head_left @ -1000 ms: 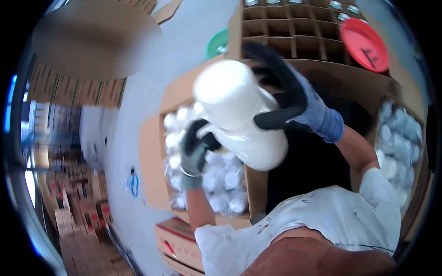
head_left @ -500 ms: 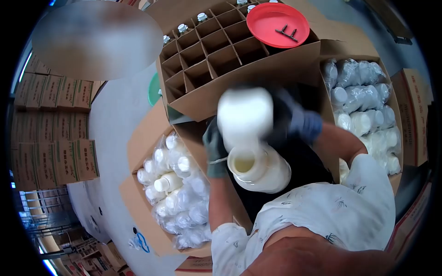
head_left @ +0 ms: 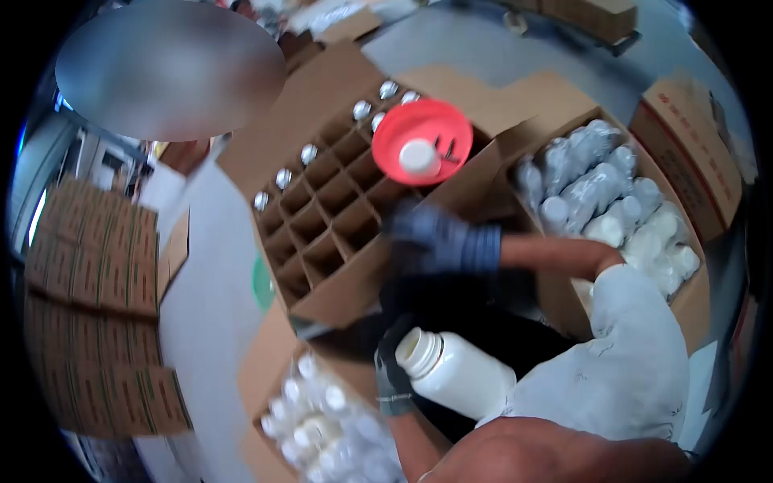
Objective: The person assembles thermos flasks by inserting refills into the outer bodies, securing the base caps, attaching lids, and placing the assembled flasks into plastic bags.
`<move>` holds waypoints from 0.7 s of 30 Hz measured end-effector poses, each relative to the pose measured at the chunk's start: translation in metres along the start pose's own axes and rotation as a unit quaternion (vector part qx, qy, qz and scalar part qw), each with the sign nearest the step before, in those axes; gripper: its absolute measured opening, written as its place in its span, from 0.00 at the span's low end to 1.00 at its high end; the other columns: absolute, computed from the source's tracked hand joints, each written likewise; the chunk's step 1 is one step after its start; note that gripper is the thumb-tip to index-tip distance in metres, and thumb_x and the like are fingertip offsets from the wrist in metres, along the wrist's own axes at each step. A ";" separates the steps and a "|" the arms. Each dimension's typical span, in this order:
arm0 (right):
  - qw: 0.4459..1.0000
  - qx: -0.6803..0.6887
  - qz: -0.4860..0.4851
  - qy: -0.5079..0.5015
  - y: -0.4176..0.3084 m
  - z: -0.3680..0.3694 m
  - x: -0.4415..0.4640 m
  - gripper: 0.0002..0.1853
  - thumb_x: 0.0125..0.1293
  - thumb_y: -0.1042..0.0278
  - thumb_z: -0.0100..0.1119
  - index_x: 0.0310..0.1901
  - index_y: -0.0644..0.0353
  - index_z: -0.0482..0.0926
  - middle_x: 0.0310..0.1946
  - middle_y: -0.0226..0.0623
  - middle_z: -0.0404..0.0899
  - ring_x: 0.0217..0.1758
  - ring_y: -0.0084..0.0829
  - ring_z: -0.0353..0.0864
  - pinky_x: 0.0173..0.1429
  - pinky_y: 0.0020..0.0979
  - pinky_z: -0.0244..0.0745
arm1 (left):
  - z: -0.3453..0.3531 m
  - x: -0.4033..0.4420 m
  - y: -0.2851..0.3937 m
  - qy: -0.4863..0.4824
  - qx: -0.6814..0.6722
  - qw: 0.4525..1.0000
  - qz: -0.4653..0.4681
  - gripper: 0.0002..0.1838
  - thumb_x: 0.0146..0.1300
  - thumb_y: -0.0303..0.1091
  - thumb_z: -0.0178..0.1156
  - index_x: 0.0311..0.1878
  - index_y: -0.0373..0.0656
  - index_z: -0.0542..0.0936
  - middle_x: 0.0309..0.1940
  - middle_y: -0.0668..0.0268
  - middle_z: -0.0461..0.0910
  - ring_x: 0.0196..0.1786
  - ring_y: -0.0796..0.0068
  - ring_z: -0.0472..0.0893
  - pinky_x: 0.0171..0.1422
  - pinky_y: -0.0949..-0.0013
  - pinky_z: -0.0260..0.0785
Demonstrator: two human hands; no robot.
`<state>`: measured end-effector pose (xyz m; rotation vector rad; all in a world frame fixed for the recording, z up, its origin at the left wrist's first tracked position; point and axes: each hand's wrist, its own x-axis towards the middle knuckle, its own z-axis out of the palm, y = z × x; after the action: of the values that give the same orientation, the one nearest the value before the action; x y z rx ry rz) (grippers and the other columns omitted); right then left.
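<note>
My left hand [head_left: 392, 366], in a grey-green and black glove, is closed around the neck end of a white bottle [head_left: 471, 374]. The bottle has no cap and lies tilted, its open mouth toward the upper left. Above it, my right hand [head_left: 431, 237], in a blue-grey and black glove, is beside the divided carton [head_left: 378, 258]; its fingers are smeared by motion. On that carton rests a red dish [head_left: 411, 125] with a white cap [head_left: 419, 157] and small dark metal pieces [head_left: 445, 149] in it.
Silver-topped bottles [head_left: 309, 154] stand in several carton compartments. Open boxes of plastic-wrapped white bottles are at the lower left [head_left: 322, 419] and right [head_left: 596, 185]. A green dish [head_left: 262, 282] is on the floor left of the carton. Stacked cartons [head_left: 97, 322] stand at far left.
A white cap now lies in the red dish. The second white object over the bottle's mouth is gone from between my hands. My right hand has moved away from the bottle, and the view has turned.
</note>
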<state>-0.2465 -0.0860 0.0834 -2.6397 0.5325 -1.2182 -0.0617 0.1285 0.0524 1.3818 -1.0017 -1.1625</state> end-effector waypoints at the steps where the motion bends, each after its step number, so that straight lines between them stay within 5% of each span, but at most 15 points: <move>1: 0.968 0.211 0.055 -0.121 -0.047 -0.014 -0.002 0.21 0.60 0.61 0.65 0.53 0.59 0.77 0.54 0.49 0.74 0.58 0.47 0.73 0.62 0.43 0.70 | -0.007 0.003 -0.017 -0.019 -0.065 0.998 -0.011 0.23 0.74 0.41 0.47 0.59 0.33 0.78 0.57 0.55 0.79 0.59 0.64 0.77 0.67 0.64 0.66; 2: 0.938 0.323 -0.014 -0.122 -0.069 0.018 -0.021 0.27 0.61 0.57 0.66 0.59 0.59 0.74 0.56 0.48 0.73 0.58 0.47 0.73 0.64 0.40 0.69 | -0.010 -0.003 -0.022 -0.014 -0.082 0.996 -0.012 0.23 0.74 0.41 0.47 0.59 0.33 0.77 0.57 0.55 0.79 0.59 0.64 0.77 0.67 0.64 0.66; 3: 0.895 0.422 0.031 -0.143 -0.099 0.021 -0.030 0.29 0.63 0.53 0.64 0.62 0.58 0.71 0.57 0.49 0.72 0.58 0.48 0.73 0.65 0.40 0.68 | -0.007 -0.007 -0.022 -0.002 -0.082 0.997 -0.003 0.23 0.74 0.41 0.47 0.59 0.33 0.77 0.57 0.55 0.79 0.59 0.64 0.77 0.67 0.64 0.66; 8: 0.890 0.411 -0.079 -0.179 -0.099 0.053 -0.037 0.24 0.68 0.52 0.56 0.59 0.58 0.75 0.62 0.49 0.68 0.64 0.49 0.67 0.70 0.47 0.60 | -0.007 -0.027 -0.023 0.024 -0.067 0.997 0.008 0.22 0.74 0.41 0.47 0.59 0.33 0.77 0.57 0.55 0.78 0.59 0.64 0.77 0.67 0.63 0.66; 12: 0.882 0.430 -0.117 -0.151 -0.095 0.029 -0.022 0.25 0.71 0.53 0.55 0.62 0.60 0.70 0.57 0.47 0.72 0.60 0.45 0.71 0.65 0.40 0.66 | -0.009 -0.021 -0.019 0.009 -0.055 0.998 0.016 0.22 0.74 0.40 0.47 0.59 0.33 0.77 0.57 0.55 0.78 0.59 0.64 0.77 0.67 0.63 0.67; 15: 0.866 0.460 0.091 -0.175 -0.121 0.014 -0.031 0.32 0.70 0.49 0.58 0.66 0.62 0.65 0.60 0.45 0.71 0.63 0.42 0.70 0.68 0.39 0.64 | -0.016 -0.029 -0.020 0.011 -0.050 0.998 0.030 0.22 0.74 0.40 0.47 0.60 0.33 0.77 0.57 0.55 0.78 0.59 0.64 0.77 0.67 0.63 0.67; 16: 0.832 0.502 0.117 -0.203 -0.122 0.014 -0.036 0.39 0.69 0.45 0.58 0.71 0.64 0.59 0.66 0.44 0.67 0.70 0.40 0.64 0.72 0.38 0.60 | -0.025 -0.035 -0.019 0.022 -0.056 0.998 0.032 0.22 0.74 0.40 0.47 0.60 0.33 0.76 0.57 0.55 0.78 0.59 0.64 0.77 0.67 0.63 0.67; 19: 0.856 0.425 0.205 -0.210 -0.110 0.029 -0.076 0.41 0.69 0.45 0.59 0.73 0.63 0.55 0.70 0.43 0.62 0.74 0.38 0.59 0.75 0.35 0.56 | -0.062 -0.049 -0.012 0.078 -0.069 0.993 0.064 0.22 0.74 0.40 0.47 0.60 0.33 0.76 0.58 0.55 0.78 0.59 0.64 0.77 0.67 0.63 0.67; 21: 0.730 0.565 0.338 -0.186 -0.107 0.015 -0.088 0.43 0.68 0.44 0.60 0.74 0.61 0.54 0.74 0.42 0.55 0.76 0.35 0.55 0.77 0.35 0.52 | -0.088 -0.057 -0.004 0.117 -0.072 0.986 0.089 0.22 0.74 0.39 0.47 0.60 0.33 0.76 0.58 0.55 0.78 0.59 0.64 0.77 0.67 0.63 0.67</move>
<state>-0.2615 0.0468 0.0455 -1.3419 0.3989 -0.4468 0.0142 0.2011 0.0566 1.2533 -0.8378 -0.8982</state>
